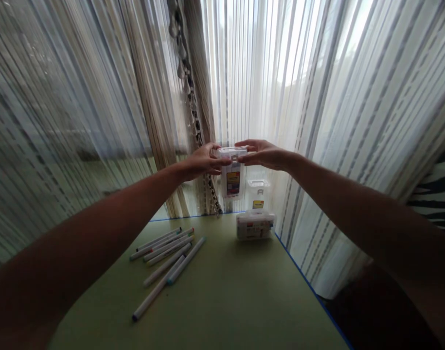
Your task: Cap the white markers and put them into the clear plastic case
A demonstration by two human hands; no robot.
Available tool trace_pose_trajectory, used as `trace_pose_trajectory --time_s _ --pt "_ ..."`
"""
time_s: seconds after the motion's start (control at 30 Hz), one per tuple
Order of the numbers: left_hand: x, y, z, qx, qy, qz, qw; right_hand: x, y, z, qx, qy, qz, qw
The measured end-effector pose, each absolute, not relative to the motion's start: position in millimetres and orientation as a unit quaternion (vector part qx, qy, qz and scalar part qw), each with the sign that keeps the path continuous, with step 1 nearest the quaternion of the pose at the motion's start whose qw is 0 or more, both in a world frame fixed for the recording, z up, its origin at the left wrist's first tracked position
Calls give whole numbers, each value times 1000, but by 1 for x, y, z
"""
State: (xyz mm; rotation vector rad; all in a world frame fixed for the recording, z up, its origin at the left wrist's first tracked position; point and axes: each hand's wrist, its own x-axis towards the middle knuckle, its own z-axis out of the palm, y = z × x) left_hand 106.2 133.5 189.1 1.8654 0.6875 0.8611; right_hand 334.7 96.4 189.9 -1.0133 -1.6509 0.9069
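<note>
A clear plastic marker case (232,181) with a yellow and dark label is held upright above the far edge of the table. My left hand (204,160) is closed around its left side, thumb on the front near the latch. At the upper right of the case, my right hand (263,153) has its fingers on the lid and its thumb close to the latch. Behind and to the right stands a second clear case (258,194) with a similar label. A third case (256,226), lying lower on the table, shows markers inside.
Several white markers (167,248) with coloured ends lie loose on the left of the green table (222,296), which has a blue edge. Striped string curtains (266,97) hang right behind it, with a beaded strand (189,87). A zebra-patterned surface (436,194) is at the far right.
</note>
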Motion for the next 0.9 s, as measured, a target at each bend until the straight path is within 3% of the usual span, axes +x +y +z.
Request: trace_pose_trajectory --time_s 0.3,0.9 --pt "127 159 141 802 301 324 403 351 117 164 -481 -755 279 347" --pt "148 178 88 820 288 306 388 364 141 135 -569 -772 175 224"
